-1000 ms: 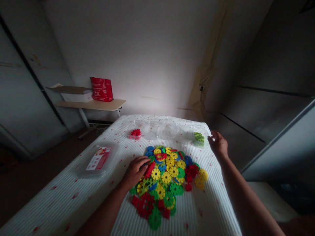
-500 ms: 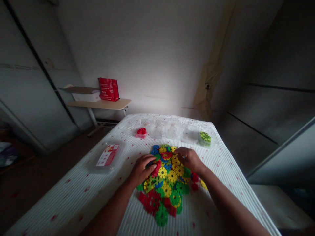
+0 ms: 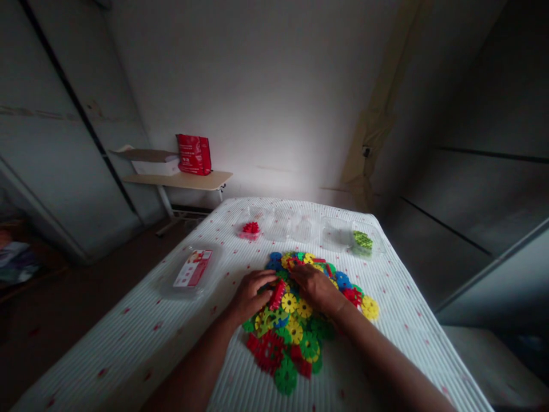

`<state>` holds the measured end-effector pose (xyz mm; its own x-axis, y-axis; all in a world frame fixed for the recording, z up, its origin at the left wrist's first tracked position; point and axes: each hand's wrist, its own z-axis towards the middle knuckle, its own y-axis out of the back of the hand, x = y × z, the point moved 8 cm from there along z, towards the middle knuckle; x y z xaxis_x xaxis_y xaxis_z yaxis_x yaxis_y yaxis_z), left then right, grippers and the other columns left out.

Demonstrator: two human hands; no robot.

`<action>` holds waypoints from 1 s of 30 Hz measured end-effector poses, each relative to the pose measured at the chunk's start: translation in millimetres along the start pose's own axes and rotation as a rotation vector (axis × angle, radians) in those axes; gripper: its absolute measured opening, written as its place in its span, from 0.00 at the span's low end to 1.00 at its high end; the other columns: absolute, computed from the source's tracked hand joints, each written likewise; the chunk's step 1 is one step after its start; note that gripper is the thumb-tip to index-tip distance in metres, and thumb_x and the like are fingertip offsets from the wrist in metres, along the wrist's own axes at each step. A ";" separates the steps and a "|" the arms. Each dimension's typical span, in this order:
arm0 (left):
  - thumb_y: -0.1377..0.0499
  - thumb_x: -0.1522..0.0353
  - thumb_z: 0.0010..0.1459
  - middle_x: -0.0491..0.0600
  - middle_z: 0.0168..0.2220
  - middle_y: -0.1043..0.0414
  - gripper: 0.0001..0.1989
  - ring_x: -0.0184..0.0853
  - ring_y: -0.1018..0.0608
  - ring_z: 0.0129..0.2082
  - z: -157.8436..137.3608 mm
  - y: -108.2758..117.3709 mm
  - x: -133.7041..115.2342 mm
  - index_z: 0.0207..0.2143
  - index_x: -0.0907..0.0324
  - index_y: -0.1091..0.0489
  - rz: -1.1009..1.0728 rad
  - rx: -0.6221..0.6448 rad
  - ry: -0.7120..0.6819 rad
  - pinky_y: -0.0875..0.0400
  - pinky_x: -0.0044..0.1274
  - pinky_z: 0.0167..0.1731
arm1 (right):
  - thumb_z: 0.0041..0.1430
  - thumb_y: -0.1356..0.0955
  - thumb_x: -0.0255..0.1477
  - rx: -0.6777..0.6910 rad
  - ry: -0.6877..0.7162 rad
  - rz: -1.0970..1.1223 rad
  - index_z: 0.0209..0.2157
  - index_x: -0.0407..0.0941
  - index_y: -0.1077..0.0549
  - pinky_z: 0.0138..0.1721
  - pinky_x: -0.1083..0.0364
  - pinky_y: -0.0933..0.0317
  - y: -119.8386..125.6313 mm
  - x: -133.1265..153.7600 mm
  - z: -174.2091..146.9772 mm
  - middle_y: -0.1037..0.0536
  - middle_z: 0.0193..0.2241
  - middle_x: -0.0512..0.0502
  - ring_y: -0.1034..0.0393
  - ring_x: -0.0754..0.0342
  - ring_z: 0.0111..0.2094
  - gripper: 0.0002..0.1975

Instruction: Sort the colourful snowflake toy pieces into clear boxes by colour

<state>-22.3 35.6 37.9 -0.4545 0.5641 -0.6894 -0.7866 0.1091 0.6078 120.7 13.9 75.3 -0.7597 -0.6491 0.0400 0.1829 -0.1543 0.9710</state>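
A heap of slotted plastic discs (image 3: pixel 290 303) in red, yellow, green and blue lies on the cloth in front of me. My left hand (image 3: pixel 252 294) is at the heap's left side, thumb and fingers curled about a stack of red slotted discs (image 3: pixel 278 294). Over the upper middle of the heap, my right hand (image 3: pixel 316 286) reaches in with its fingers drawn together and pointing down. Its fingertips are among the discs near a red one (image 3: pixel 293 264); what they grip, if anything, is hidden.
A clear container (image 3: pixel 250 229) with red pieces and another (image 3: pixel 362 241) with green pieces stand at the back, with clear trays (image 3: pixel 302 228) between them. A labelled lidded box (image 3: pixel 193 272) lies left. A side table (image 3: pixel 206 181) bears a red bag (image 3: pixel 194 154).
My right hand has moved left and inward over the heap, uncovering blue, red and yellow discs at the right. My left hand stays by the red stack. The view has shifted slightly.
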 end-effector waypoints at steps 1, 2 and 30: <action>0.44 0.68 0.50 0.52 0.50 0.29 0.18 0.40 0.29 0.51 0.0 -0.5 -0.2 0.45 0.56 0.27 -0.005 0.008 -0.007 0.39 0.34 0.54 | 0.55 0.37 0.19 0.011 0.003 -0.037 0.41 0.40 0.27 0.50 0.53 0.40 -1.6 0.0 -1.5 0.25 0.42 0.39 0.33 0.50 0.46 0.14; 0.44 0.68 0.50 0.52 0.50 0.29 0.18 0.40 0.30 0.51 0.0 -1.1 -0.5 0.45 0.56 0.27 -0.009 0.018 -0.014 0.39 0.34 0.54 | 0.56 0.38 0.20 0.022 0.006 -0.071 0.41 0.40 0.27 0.48 0.53 0.39 -3.0 0.3 -2.8 0.25 0.41 0.38 0.32 0.49 0.45 0.12; 0.45 0.71 0.49 0.51 0.49 0.28 0.19 0.38 0.29 0.50 1.0 3.8 -3.7 0.45 0.56 0.27 -0.019 -0.020 0.036 0.38 0.32 0.53 | 0.53 0.37 0.22 0.172 -0.338 -0.013 0.53 0.46 0.32 0.48 0.56 0.41 -11.6 -70.1 59.0 0.27 0.49 0.44 0.34 0.52 0.49 0.24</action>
<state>-23.1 34.7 43.2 -0.4533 0.5326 -0.7148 -0.8034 0.1033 0.5864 135.1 105.1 75.2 -0.9296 -0.3607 0.0754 0.0865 -0.0146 0.9961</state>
